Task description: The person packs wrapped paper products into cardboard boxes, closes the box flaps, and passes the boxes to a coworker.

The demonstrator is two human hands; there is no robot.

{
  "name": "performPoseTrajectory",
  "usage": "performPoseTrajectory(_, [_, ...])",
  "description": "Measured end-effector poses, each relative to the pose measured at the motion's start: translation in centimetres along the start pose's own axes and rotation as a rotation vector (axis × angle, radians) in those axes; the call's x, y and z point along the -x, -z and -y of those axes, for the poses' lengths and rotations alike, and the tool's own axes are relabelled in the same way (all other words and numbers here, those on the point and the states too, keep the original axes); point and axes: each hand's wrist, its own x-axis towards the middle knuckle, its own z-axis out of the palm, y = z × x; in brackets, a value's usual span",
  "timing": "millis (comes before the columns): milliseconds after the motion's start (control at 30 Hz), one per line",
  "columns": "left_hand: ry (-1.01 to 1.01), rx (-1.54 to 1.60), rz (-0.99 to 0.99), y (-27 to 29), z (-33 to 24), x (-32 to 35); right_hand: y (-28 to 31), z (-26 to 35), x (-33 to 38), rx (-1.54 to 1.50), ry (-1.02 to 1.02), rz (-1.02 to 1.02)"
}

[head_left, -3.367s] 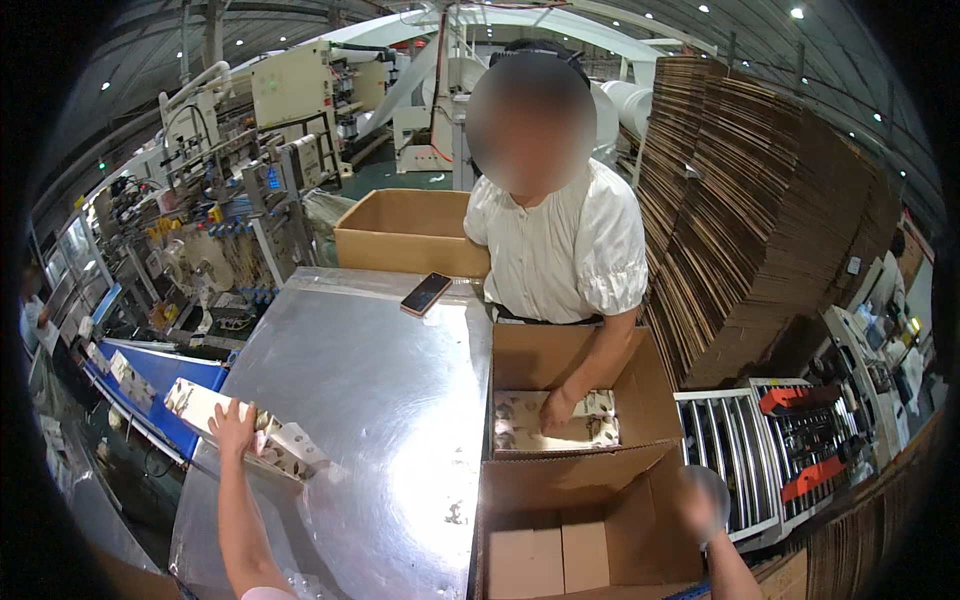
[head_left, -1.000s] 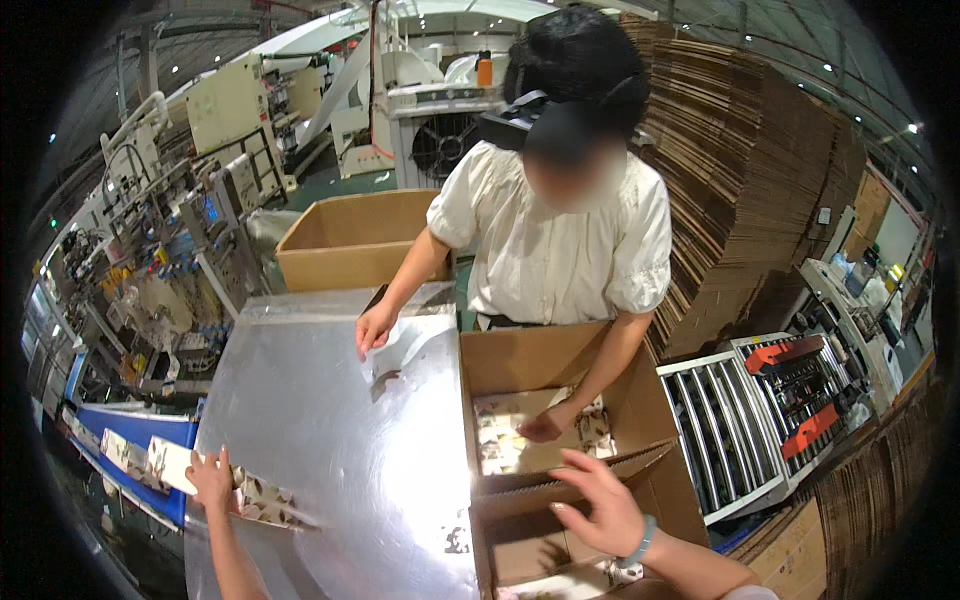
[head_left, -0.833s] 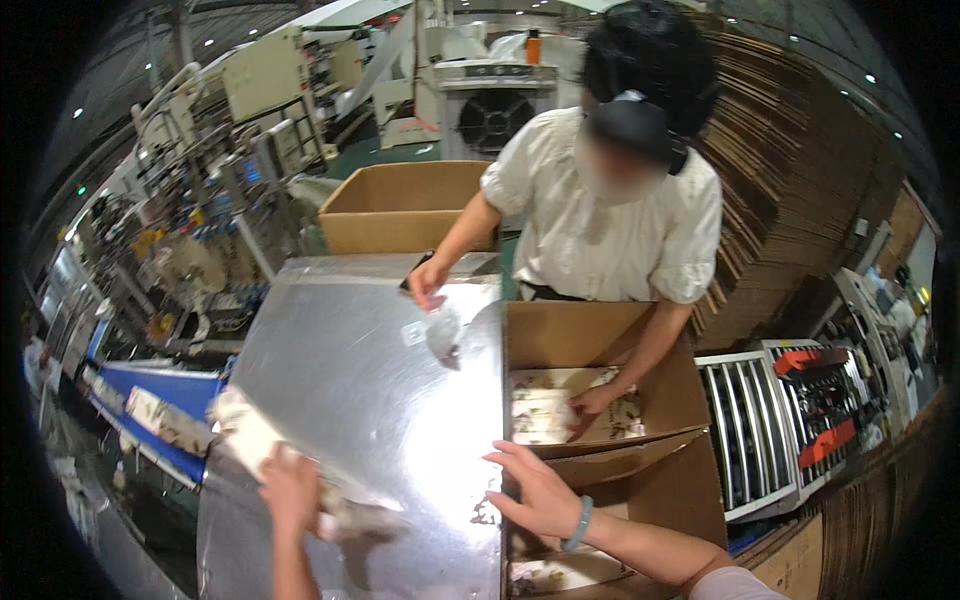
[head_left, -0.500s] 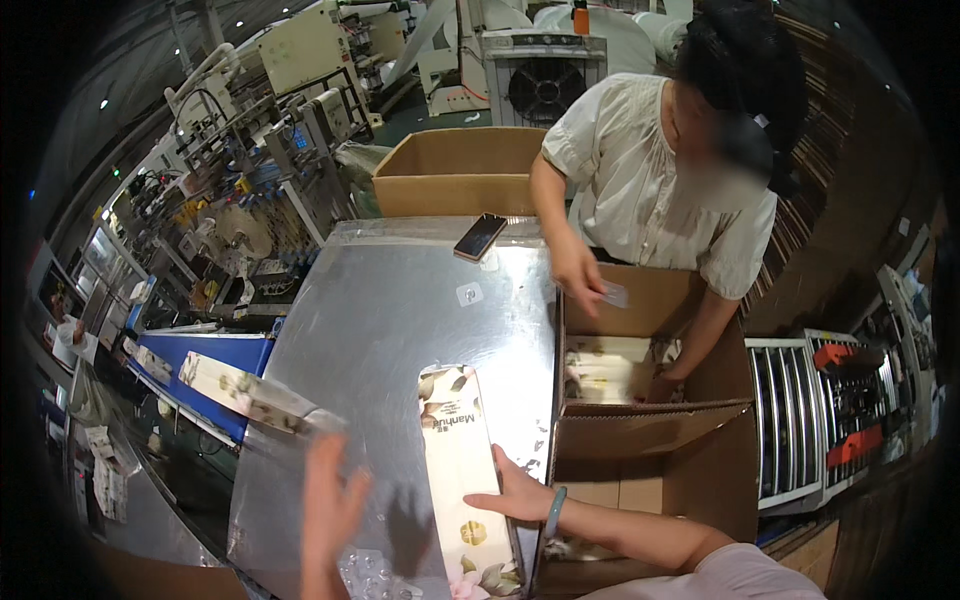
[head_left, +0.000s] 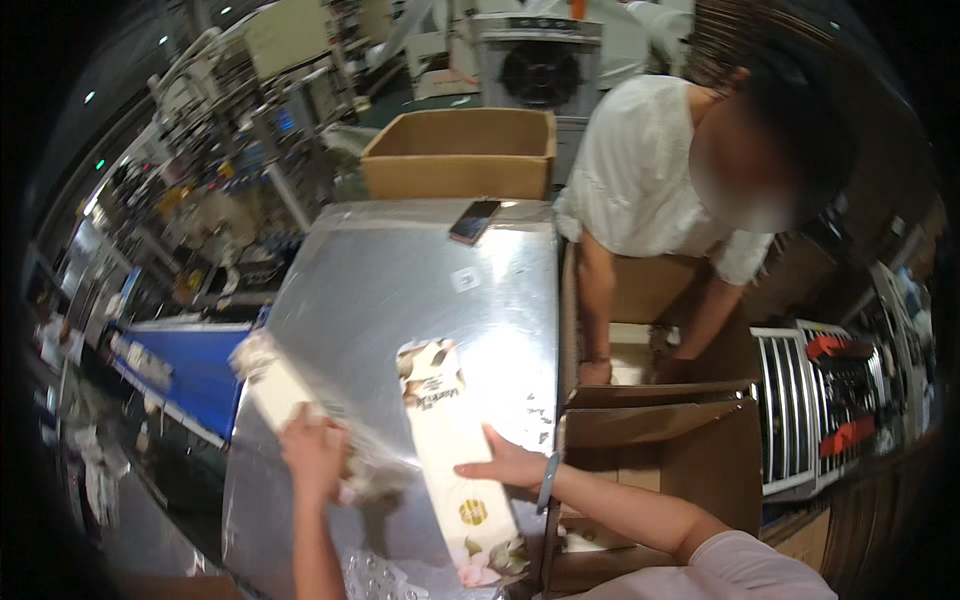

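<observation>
My left hand (head_left: 313, 455) grips a long cream pack with a floral print (head_left: 280, 390) over the left part of the metal table (head_left: 350, 270). That pack is tilted, its near end in loose clear wrap and smeared by motion. My right hand (head_left: 508, 462) holds the right edge of a second long cream floral pack (head_left: 455, 470), thumb across its top and fingers along its side. This second pack lies on the table in front of me, and the finger ends are partly hidden by it.
Opposite me at the right, a co-worker (head_left: 640, 170) has both hands inside a cardboard box (head_left: 655, 270). A nearer open box (head_left: 710, 450) stands by my right forearm. A blue conveyor (head_left: 190, 370) adjoins the table's left side. A phone (head_left: 474, 222) lies at the far edge.
My left hand has taken hold of the pack from the conveyor side and brought it over the table. The co-worker's free hand has moved down into the box.
</observation>
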Motion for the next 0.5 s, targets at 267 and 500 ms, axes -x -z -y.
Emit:
performPoseTrajectory(267, [0.481, 1.646, 0.470, -3.0, -2.0, 6.1, 0.6, -0.5, -2.0, -0.178, -0.252, 0.025])
performPoseTrajectory(500, [-0.106, 1.366, 0.411, 5.3, -7.9, 11.2, 0.0, 4.6, 5.4, -0.143, 0.357, 0.017])
